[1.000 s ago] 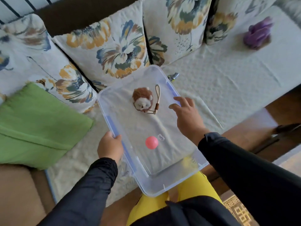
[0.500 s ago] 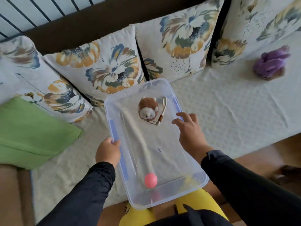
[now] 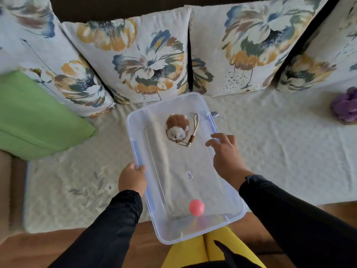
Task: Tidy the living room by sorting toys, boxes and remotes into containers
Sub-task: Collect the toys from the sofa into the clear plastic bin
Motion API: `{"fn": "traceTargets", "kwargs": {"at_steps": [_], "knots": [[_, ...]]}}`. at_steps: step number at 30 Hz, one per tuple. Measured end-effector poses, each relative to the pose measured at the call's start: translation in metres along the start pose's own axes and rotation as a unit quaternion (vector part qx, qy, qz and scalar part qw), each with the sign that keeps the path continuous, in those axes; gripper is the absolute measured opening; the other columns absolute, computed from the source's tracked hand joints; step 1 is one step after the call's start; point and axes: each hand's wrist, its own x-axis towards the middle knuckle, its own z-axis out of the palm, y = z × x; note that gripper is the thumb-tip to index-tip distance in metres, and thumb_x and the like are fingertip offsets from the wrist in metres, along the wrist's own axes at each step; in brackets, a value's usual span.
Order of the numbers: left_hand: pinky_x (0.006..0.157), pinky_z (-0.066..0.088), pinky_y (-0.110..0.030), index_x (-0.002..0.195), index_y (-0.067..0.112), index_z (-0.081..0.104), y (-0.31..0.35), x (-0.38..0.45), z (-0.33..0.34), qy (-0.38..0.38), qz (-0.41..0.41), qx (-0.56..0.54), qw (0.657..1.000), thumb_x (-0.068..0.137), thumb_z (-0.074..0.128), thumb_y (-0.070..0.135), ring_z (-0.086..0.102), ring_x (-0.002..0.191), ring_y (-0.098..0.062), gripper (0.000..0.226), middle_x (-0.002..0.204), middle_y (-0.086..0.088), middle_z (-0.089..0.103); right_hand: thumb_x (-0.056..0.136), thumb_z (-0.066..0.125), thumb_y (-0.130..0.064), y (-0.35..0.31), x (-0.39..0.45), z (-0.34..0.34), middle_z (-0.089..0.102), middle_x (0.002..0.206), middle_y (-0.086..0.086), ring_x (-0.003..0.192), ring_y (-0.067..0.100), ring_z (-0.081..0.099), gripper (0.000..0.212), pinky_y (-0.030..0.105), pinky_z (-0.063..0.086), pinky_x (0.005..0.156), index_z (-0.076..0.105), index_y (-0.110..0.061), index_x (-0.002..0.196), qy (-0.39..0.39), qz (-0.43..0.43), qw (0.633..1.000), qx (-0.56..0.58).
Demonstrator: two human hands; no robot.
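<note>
Clear plastic bin: small pink ball rolled to near end. Left hand gripping rim; right hand open, empty. Purple plush toy pending.

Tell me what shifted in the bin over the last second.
The pink ball rolled from mid-bin to the near end wall. The left hand still grips the clear bin rim; the right hand stays open over it. The hedgehog plush stayed at the far end.

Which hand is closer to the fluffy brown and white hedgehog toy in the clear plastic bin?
Right. The right hand hovers open just right of the hedgehog toy; the left hand grips the bin's left rim, nearer the person.
</note>
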Motion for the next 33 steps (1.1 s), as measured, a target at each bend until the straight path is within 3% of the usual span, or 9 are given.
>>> {"fn": "traceTargets", "kwargs": {"at_steps": [7,10,12,14,20,23,26,29,33], "knots": [[0.096,0.050,-0.048,0.130,-0.001,0.057,0.002,0.039,0.013,0.022,0.006,0.009,1.000,0.104,0.049,0.025,0.062,0.114,-0.040,0.038,0.130,-0.019,0.063,0.074,0.039,0.015,-0.001,0.032,0.041,0.045,0.142,-0.001,0.129,0.026,0.027,0.063,0.034,0.047,0.091,0.064,-0.021,0.120,-0.014,0.028,0.999,0.010],[0.097,0.049,-0.054,0.129,-0.006,0.054,-0.005,0.059,0.017,0.031,-0.001,0.021,0.999,0.104,0.048,0.023,0.058,0.116,-0.046,0.039,0.129,-0.027,0.060,0.075,0.040,0.016,-0.004,0.042,0.063,0.048,0.139,0.002,0.126,0.029,0.031,0.060,0.024,0.036,0.092,0.066,-0.019,0.117,-0.018,0.030,0.999,0.023],[0.099,0.050,-0.054,0.134,0.000,0.054,-0.006,0.072,0.021,0.031,-0.007,0.016,0.999,0.104,0.047,0.024,0.061,0.114,-0.043,0.039,0.129,-0.022,0.062,0.076,0.041,0.016,-0.003,0.050,0.073,0.049,0.138,0.004,0.124,0.031,0.034,0.059,0.021,0.031,0.089,0.066,-0.016,0.117,-0.023,0.027,0.999,0.029],[0.099,0.051,-0.050,0.136,0.004,0.055,-0.006,0.086,0.028,0.032,-0.014,0.013,0.999,0.104,0.046,0.023,0.062,0.113,-0.039,0.038,0.131,-0.016,0.063,0.076,0.041,0.016,-0.001,0.063,0.081,0.049,0.139,0.004,0.126,0.030,0.033,0.059,0.020,0.030,0.089,0.066,-0.016,0.118,-0.032,0.030,0.998,0.037],[0.100,0.046,-0.054,0.128,-0.010,0.052,0.005,0.105,0.056,0.043,-0.023,0.016,0.999,0.103,0.041,0.009,0.055,0.121,-0.047,0.033,0.131,-0.030,0.058,0.073,0.041,0.018,0.013,0.090,0.097,0.049,0.136,0.005,0.126,0.030,0.033,0.060,0.023,0.033,0.093,0.067,-0.015,0.117,-0.046,0.040,0.997,0.043],[0.105,0.043,-0.048,0.143,-0.002,0.047,0.014,0.108,0.067,0.053,-0.034,0.025,0.998,0.104,0.038,0.009,0.055,0.128,-0.041,0.041,0.141,-0.021,0.057,0.072,0.042,0.017,0.019,0.100,0.099,0.050,0.132,0.003,0.125,0.028,0.034,0.059,0.022,0.034,0.093,0.067,-0.014,0.116,-0.059,0.042,0.996,0.043],[0.110,0.042,-0.046,0.152,0.007,0.039,0.015,0.111,0.074,0.069,-0.044,0.032,0.996,0.107,0.034,0.014,0.052,0.133,-0.038,0.046,0.147,-0.017,0.054,0.078,0.050,0.009,0.020,0.106,0.099,0.054,0.124,-0.001,0.120,0.026,0.038,0.047,0.025,0.042,0.087,0.068,-0.017,0.112,-0.062,0.030,0.997,0.040],[0.104,0.042,-0.045,0.147,0.005,0.046,0.021,0.112,0.078,0.088,-0.049,0.042,0.994,0.109,0.032,0.022,0.055,0.128,-0.038,0.044,0.141,-0.017,0.058,0.088,0.054,-0.003,0.025,0.119,0.094,0.059,0.112,-0.004,0.112,0.022,0.045,0.026,0.032,0.049,0.081,0.067,-0.018,0.105,-0.042,0.026,0.998,0.036],[0.095,0.045,-0.041,0.138,0.006,0.057,0.030,0.111,0.081,0.109,-0.048,0.034,0.992,0.109,0.035,0.026,0.061,0.119,-0.035,0.041,0.133,-0.012,0.065,0.091,0.053,-0.007,0.035,0.134,0.092,0.060,0.102,-0.002,0.103,0.023,0.047,0.017,0.039,0.051,0.070,0.063,-0.017,0.102,-0.028,0.007,1.000,0.000]]}}
